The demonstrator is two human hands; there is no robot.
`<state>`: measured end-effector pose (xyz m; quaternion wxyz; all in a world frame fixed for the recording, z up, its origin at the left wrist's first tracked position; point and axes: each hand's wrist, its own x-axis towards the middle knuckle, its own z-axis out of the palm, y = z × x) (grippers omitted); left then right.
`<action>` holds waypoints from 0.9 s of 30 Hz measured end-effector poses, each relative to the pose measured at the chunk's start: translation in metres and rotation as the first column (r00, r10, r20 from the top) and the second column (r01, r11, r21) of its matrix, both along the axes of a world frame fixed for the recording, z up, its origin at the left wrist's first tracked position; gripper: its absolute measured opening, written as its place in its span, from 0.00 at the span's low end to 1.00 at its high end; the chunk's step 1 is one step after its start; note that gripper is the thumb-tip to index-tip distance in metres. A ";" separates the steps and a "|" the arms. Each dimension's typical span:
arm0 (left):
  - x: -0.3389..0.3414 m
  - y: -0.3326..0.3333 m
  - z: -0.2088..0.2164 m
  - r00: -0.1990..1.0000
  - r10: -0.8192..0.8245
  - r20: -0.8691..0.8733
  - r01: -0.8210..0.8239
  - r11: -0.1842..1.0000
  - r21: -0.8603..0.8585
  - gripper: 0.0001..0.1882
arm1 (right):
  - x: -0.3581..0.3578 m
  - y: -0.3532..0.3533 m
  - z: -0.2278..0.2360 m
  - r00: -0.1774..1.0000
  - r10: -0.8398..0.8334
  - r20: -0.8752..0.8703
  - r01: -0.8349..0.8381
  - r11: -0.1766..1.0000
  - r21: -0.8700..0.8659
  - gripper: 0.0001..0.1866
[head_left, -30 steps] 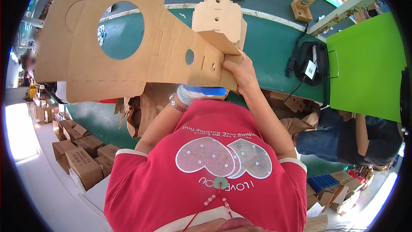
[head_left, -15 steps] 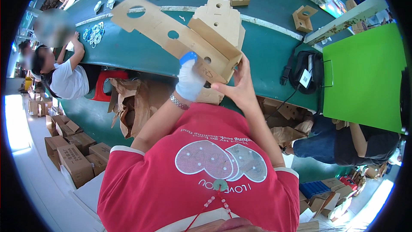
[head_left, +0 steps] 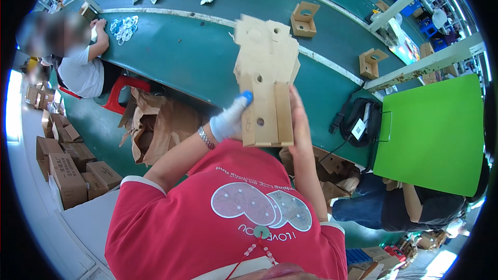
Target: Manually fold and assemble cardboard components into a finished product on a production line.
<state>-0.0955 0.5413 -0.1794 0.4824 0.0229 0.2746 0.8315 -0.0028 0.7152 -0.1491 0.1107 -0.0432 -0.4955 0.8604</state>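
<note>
A partly folded brown cardboard box with round holes is upright in front of my chest, between both my hands. My left hand, in a white glove with a blue fingertip, is closed against its left side. On its right side my bare right hand grips the wall, slightly blurred. Behind the box, flat cardboard blanks with punched holes lie in a pile on the green table. The box's long flap overlaps these blanks, so where one ends is hard to tell.
Two folded boxes, one behind the pile and one farther right, stand on the conveyor belt, with several small white pieces to the left. A black bag and green panel are at right. A co-worker sits at left.
The box has turned upright and come nearer to me; its long flap no longer points to the upper left. My hands moved down with it, still on both sides.
</note>
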 end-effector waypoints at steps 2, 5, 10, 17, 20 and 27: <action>0.003 -0.003 0.007 0.999 0.002 -0.034 -0.007 0.989 -0.148 0.32 | 0.001 -0.015 0.009 0.982 0.016 0.186 -0.004 0.998 -0.066 0.34; -0.014 -0.026 -0.022 0.975 -0.021 -0.222 -0.087 0.881 -0.466 0.22 | 0.005 -0.022 -0.001 0.975 -0.008 0.222 0.029 0.996 -0.089 0.31; 0.014 -0.032 0.002 0.674 0.125 -0.728 -0.513 0.789 -0.340 0.24 | 0.013 -0.036 -0.015 0.991 -0.121 0.063 0.081 0.895 0.439 0.24; 0.024 -0.036 0.024 0.420 -0.309 -0.854 -0.453 0.744 -0.492 0.13 | 0.012 -0.039 -0.006 0.951 -0.212 0.226 0.126 0.931 0.343 0.12; 0.022 -0.018 0.002 0.490 -0.011 -0.872 -0.564 0.758 -0.327 0.15 | 0.001 -0.040 -0.014 0.928 -0.269 0.257 0.218 0.953 0.212 0.11; 0.025 -0.002 0.000 0.674 0.241 -0.698 -0.610 0.715 -0.342 0.28 | 0.001 -0.041 -0.033 0.871 -0.421 0.253 0.421 0.905 0.054 0.11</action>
